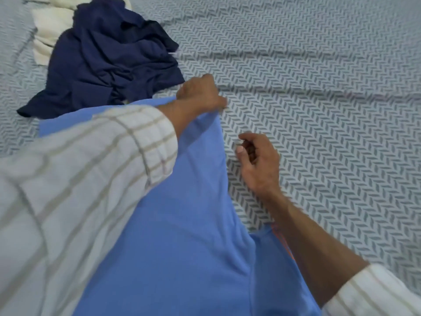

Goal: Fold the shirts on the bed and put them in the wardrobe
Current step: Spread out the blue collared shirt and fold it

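A light blue shirt lies spread on the bed, running from the near edge up toward the middle. My left hand pinches its far right corner and holds it against the sheet. Just right of the shirt's edge, my right hand hovers over the sheet with its fingers loosely curled and nothing in them. A crumpled navy shirt sits in a heap at the far left, partly over a cream garment. My left sleeve hides much of the blue shirt's left side.
The bed sheet has a grey and white herringbone pattern and shows a few long wrinkles. It stretches bare to the right and far side. An orange strip shows beside the blue shirt under my right forearm.
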A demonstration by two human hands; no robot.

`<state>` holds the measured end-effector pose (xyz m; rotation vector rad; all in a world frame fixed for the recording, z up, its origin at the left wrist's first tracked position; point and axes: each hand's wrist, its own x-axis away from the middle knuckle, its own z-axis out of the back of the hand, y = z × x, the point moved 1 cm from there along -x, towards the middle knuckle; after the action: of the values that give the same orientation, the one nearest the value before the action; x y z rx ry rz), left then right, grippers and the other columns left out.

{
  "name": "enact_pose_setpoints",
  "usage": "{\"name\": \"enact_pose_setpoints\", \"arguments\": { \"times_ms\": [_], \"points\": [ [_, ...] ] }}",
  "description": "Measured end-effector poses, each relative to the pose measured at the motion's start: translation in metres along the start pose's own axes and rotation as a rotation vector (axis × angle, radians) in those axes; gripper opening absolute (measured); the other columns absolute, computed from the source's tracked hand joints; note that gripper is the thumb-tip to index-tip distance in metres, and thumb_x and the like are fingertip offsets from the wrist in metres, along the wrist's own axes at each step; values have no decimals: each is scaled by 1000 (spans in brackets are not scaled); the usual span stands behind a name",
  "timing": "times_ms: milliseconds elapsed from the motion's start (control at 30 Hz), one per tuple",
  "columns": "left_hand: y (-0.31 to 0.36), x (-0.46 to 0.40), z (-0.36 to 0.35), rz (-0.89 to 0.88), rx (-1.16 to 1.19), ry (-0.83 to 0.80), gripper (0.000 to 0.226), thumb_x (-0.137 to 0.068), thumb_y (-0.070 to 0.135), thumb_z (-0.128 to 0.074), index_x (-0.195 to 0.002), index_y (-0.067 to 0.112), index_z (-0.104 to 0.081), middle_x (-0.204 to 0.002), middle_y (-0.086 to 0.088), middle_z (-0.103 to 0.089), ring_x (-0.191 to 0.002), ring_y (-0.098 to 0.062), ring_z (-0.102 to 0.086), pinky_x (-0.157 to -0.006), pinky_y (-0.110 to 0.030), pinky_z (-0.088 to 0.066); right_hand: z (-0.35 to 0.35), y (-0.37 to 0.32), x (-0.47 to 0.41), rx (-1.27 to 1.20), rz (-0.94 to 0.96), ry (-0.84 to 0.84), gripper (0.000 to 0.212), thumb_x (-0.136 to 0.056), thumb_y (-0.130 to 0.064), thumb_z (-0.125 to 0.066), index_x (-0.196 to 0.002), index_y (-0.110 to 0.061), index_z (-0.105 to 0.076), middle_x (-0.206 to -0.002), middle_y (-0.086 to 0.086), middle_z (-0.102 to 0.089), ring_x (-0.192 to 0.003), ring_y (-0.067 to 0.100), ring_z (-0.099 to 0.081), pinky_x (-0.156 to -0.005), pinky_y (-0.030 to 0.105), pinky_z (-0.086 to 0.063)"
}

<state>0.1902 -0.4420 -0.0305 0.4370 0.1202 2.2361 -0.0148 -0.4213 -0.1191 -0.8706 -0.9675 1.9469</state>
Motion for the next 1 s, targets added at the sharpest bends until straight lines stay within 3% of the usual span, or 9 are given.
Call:
{"name": "enact_pose_setpoints", "arguments": {
  "times_ms": [133, 300, 533, 667, 733, 800, 900, 967, 1000],
  "points": [
    [7, -14, 4, 45, 31, 24, 9, -86, 15, -56, -89, 11, -48, -79, -8, -50, -71, -29, -51, -56, -34, -41, 2, -4, 2, -24, 12, -3, 23, -87, -22, -67, -106, -11, -66, -88, 3, -58, -70, 12, -57, -69, 36, -52],
    [-15, -18, 10, -68, 123, -48, 40, -89, 6, -55, -51, 13, -44, -55, -11, -45, -54, -22, -43, -47, -30, -34, -2, -8, 4, 66, 72, -82, 40, -73, -52, -75, -86, -14, -66, -93, -1, -52, -68, 12, -52, -64, 28, -48],
    [-15, -20, 8, -63, -68, -83, 41, -86, 22, -70, -66, 15, -35, -62, -4, -38, -56, -23, -44, -46, -31, -27, -5, -8, 5, 128, 136, -101, 32, -67, -42, -80, -82, -17, -68, -95, -2, -53, -81, 10, -53, -71, 2, -30],
    [-14, -25, 10, -31, 5, -68, 42, -78, 17, -77, -61, 11, -39, -65, -19, -55, -95, -33, -63, -54, -40, -43, -5, -6, 6, 129, 156, -93, 34, -68, -44, -80, -83, -16, -67, -94, -2, -53, -81, 10, -53, -70, 11, -33],
    [-12, -33, 9, 35, 251, -58, 39, -83, 16, -71, -61, 12, -39, -58, -9, -46, -63, -14, -37, -52, -34, -36, -5, -6, 7, 108, 154, -90, 39, -71, -50, -78, -82, -15, -67, -93, -1, -52, -78, 11, -53, -69, 16, -38],
    [-5, -40, 8, 131, 511, -15, 22, -88, 20, -68, -80, 3, -58, -63, -1, -35, -52, -16, -31, -48, -28, -27, -6, -6, 8, 82, 146, -74, 44, -73, -55, -75, -80, -14, -65, -92, -1, -52, -77, 12, -53, -68, 19, -41],
    [2, -49, 2, 207, 741, 23, 47, -89, 27, -71, -125, 0, -59, -85, 2, -57, -63, -11, -39, -51, -26, -32, -7, -7, 9, 89, 140, -59, 47, -75, -57, -71, -75, -11, -63, -91, 0, -52, -79, 14, -54, -69, 21, -43],
    [5, -56, -7, 187, 730, 44, 11, -91, 24, -70, -92, 15, -63, -79, 3, -52, -66, -9, -41, -56, -23, -37, -8, -5, 9, 105, 129, -71, 41, -75, -49, -72, -72, -10, -62, -94, 0, -53, -81, 14, -54, -69, 18, -41],
    [4, -62, -14, 170, 734, 53, 20, -91, 21, -69, -78, 19, -53, -74, 2, -46, -66, -10, -40, -58, -22, -38, -8, -5, 9, 112, 128, -74, 34, -74, -42, -72, -69, -10, -60, -95, 0, -53, -81, 13, -53, -69, 15, -39]
  ]
}}
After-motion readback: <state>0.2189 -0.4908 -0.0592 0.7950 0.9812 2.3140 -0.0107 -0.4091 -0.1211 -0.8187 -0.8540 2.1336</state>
